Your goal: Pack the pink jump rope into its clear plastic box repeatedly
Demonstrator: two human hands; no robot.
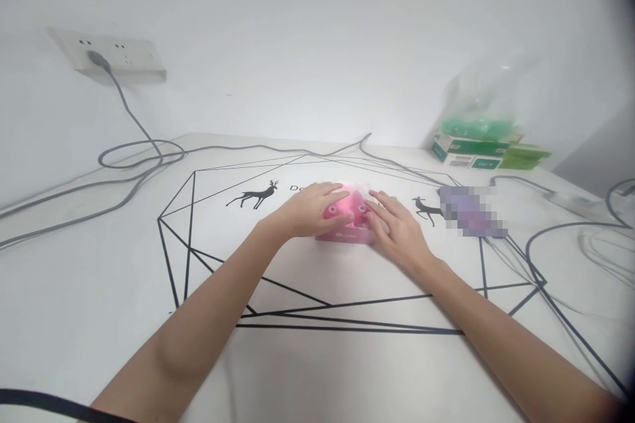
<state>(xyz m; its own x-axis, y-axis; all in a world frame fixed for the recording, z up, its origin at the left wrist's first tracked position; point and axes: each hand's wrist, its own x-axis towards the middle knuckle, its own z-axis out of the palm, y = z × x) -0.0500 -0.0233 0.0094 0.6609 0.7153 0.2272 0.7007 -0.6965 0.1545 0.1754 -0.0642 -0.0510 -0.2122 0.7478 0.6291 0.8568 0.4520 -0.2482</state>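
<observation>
A small pink box [342,236] with a clear upper part sits on the white table. Inside it shows a bright pink thing [353,201] with two round eye-like marks; its exact kind I cannot make out. From the left, my left hand [310,209] grips the box, its fingers reaching across the top and its thumb over the front. My right hand [399,228] holds the right side, fingertips at the upper edge and thumb low near the front corner. Parts of the box's sides are hidden behind my fingers.
The table [317,370] carries black line patterns and printed deer. Grey cables [223,147] run along the back from a wall socket [119,53]. A blurred-out purple object [471,211] lies to the right. Green-and-white boxes [471,149] and a clear bag [483,102] stand in the back right corner.
</observation>
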